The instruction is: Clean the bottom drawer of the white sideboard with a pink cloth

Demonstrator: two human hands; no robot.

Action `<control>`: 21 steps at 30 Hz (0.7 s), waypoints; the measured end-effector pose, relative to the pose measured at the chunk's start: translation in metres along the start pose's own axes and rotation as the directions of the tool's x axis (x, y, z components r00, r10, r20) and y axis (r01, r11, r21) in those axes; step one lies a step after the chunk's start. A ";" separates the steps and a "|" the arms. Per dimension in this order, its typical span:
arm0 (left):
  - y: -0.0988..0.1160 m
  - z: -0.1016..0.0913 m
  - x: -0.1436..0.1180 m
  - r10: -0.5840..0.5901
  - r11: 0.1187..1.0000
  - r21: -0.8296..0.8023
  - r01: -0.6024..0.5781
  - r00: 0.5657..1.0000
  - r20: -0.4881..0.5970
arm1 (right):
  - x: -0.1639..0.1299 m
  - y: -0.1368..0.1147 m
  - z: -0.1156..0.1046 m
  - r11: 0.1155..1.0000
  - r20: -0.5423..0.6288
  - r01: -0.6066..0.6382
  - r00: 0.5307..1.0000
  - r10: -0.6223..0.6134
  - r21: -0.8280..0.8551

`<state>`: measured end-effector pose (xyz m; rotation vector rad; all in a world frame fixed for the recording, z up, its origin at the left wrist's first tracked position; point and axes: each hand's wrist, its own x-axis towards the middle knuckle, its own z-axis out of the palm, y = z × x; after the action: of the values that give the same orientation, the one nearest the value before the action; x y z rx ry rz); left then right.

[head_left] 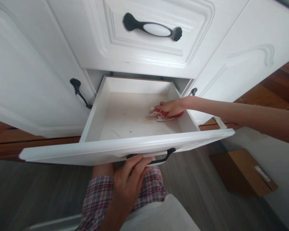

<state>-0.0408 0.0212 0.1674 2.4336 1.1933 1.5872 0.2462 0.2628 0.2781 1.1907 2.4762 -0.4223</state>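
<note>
Cloth: crumpled, soft, red-and-white, lying at the right side of the open drawer's floor, pressed under the right hand, fingers curled over it. Drawer: white, smooth, boxy; pale bottom bears faint specks. Left hand grips the black curved handle. Surroundings: moulded white cabinet fronts, grey wood-grain floor, cardboard box.

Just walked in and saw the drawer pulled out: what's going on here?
A person's left hand grips the black handle of an open white drawer. The right hand presses a red-and-white cloth onto the drawer's floor near its right wall. Otherwise the drawer holds only a few specks.
</note>
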 end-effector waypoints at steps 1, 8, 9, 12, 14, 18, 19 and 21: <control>0.000 0.000 0.000 0.001 1.000 -0.003 -0.001 1.000 -0.003 | -0.009 -0.010 0.003 0.999 0.077 -0.003 0.997 0.000 0.038; -0.003 0.002 0.001 0.034 0.999 -0.024 -0.034 0.999 -0.008 | -0.060 -0.062 0.009 0.907 0.333 -0.215 0.938 0.090 0.361; -0.003 0.002 0.001 0.036 0.999 -0.029 -0.036 0.999 -0.012 | -0.064 -0.065 0.008 0.882 0.357 -0.248 0.929 0.099 0.401; -0.004 0.004 0.001 0.043 0.998 -0.037 -0.044 0.999 -0.030 | -0.067 -0.069 0.003 0.854 0.361 -0.258 0.928 0.089 0.451; -0.004 0.004 0.000 0.044 0.998 -0.037 -0.045 0.999 -0.031 | -0.063 -0.075 -0.006 0.879 0.370 -0.194 0.929 0.021 0.436; -0.003 0.005 -0.002 0.038 0.999 -0.023 -0.038 0.999 -0.012 | -0.044 -0.102 -0.030 0.853 0.273 -0.003 0.948 -0.163 0.521; -0.003 0.004 -0.003 0.037 0.999 -0.019 -0.037 0.999 -0.010 | -0.037 -0.110 -0.034 0.819 0.217 0.046 0.955 -0.205 0.571; -0.002 0.004 -0.003 0.028 1.000 -0.010 -0.028 1.000 -0.005 | -0.018 -0.127 -0.038 0.738 0.117 0.132 0.954 -0.275 0.662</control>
<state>-0.0391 0.0224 0.1620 2.4527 1.1542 1.6028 0.1486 0.1895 0.3336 1.0088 2.3346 -1.4938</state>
